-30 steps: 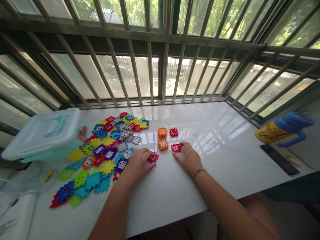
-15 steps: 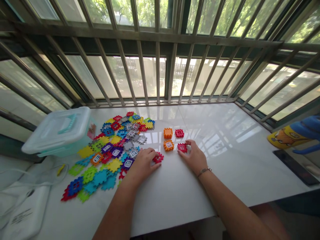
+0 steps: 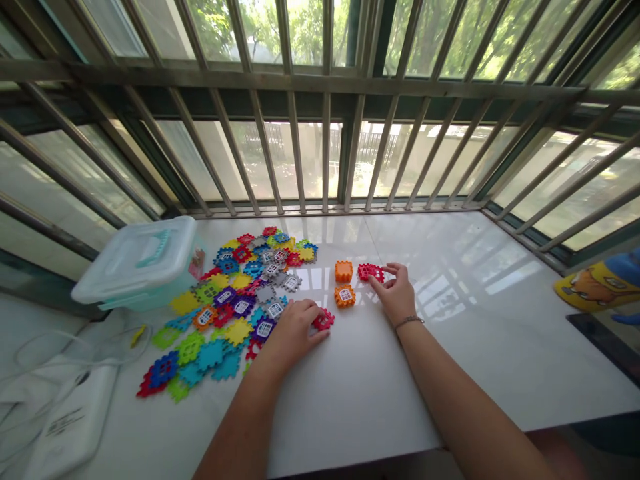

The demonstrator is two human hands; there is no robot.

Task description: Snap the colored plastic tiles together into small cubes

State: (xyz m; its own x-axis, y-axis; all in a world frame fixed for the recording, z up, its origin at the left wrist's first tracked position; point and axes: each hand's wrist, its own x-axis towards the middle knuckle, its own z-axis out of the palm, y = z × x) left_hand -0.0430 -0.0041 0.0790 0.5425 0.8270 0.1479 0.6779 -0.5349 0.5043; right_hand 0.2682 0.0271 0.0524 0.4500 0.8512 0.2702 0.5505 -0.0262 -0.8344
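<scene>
My left hand (image 3: pixel 296 328) rests on the white tabletop, its fingers closed on the edge of a red toothed building tile (image 3: pixel 325 320). Farther off, my right hand (image 3: pixel 398 295) pinches another red building tile (image 3: pixel 376 273) with window openings. That tile meets a second red tile at its left; whether they overlap or just touch, I cannot tell. Between the hands sit an orange block (image 3: pixel 343 271) and, nearer me, an orange piece with a white window (image 3: pixel 345 297). A pile of mixed coloured tiles (image 3: pixel 239 331) spreads out left of my left hand.
A clear lidded plastic box (image 3: pixel 137 263) stands behind the pile at left. White cables and a white device (image 3: pixel 73 420) lie at front left. At right are a blue and yellow cup-like object (image 3: pixel 600 288) and a dark flat phone-like object (image 3: pixel 605 347). Metal window bars (image 3: pixel 345 167) border the back.
My right hand has pushed its red tile away from me, up against the other red tile. My left hand keeps its red tile in about the same place. The view has shifted slightly.
</scene>
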